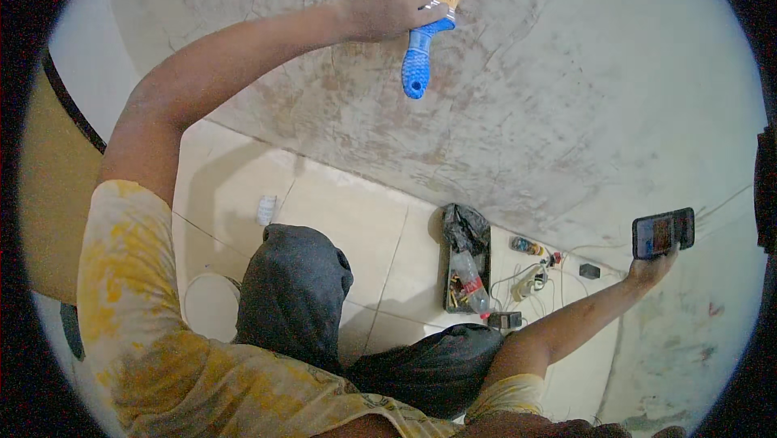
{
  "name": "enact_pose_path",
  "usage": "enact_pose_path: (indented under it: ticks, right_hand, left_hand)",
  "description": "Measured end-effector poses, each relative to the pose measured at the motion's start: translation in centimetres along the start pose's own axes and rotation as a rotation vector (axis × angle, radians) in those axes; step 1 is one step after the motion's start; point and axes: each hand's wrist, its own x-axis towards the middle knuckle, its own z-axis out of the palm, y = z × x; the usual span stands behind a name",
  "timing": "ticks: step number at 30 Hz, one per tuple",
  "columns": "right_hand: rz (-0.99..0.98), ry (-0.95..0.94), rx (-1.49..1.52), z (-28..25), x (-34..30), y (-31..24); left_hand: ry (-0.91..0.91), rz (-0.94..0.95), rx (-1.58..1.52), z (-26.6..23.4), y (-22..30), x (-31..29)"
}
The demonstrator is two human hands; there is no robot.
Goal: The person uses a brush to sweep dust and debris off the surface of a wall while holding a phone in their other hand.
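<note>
My left hand (376, 11) reaches up to the stained wall (518, 74) and is closed around a wide paintbrush (417, 62). The brush has a blue textured handle pointing down and pale yellow bristles at the top, by the wall surface. Its metal band is partly covered by my fingers. Far to the right, my right hand (650, 270) grips a dark smartphone (664, 234), held sideways with its lit screen showing. What the screen shows is too small to make out.
On the tiled floor (364, 220) by the wall sits a dark tray (455, 276) with a black plastic bag (467, 226) and a plastic bottle (469, 280). Cables (558, 286), a small can (526, 245) and a black adapter (505, 320) lie beside it. A white cup (265, 210) stands farther left.
</note>
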Motion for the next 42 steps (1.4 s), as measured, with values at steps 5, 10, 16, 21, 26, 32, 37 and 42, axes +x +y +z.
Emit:
enact_pose_path:
  ticks: [5,10,16,21,26,32,37,42]
  right_hand:
    - [0.371,0.166,0.121,-0.5,1.8,-0.4]
    - [0.286,0.197,0.041,1.1,0.7,-1.7]
    - [0.284,0.153,0.104,3.8,-0.6,-2.9]
    - [0.344,0.219,0.255,2.1,0.5,-2.4]
    - [0.273,0.15,0.09,0.8,0.8,-1.1]
    - [0.368,0.375,0.177,2.3,-0.9,-0.9]
    - [0.334,0.417,0.129,-1.0,0.4,1.1]
    - [0.36,0.206,0.423,-3.6,1.3,3.1]
  left_hand:
    - [0.156,-0.006,0.053,-4.0,-2.3,2.0]
    - [0.366,-0.089,0.037,-6.8,-4.6,3.8]
    - [0.195,-0.074,0.03,-3.3,-4.4,1.9]
    - [0.144,-0.053,0.001,-2.3,-3.7,1.5]
    - [0.036,-0.106,0.011,-1.3,-2.6,0.6]
    - [0.0,-0.071,-0.011,0.2,-0.4,-1.5]
    - [0.024,-0.046,0.024,-0.3,-0.4,-1.4]
    - [0.143,-0.037,-0.019,-0.1,-1.5,-0.5]
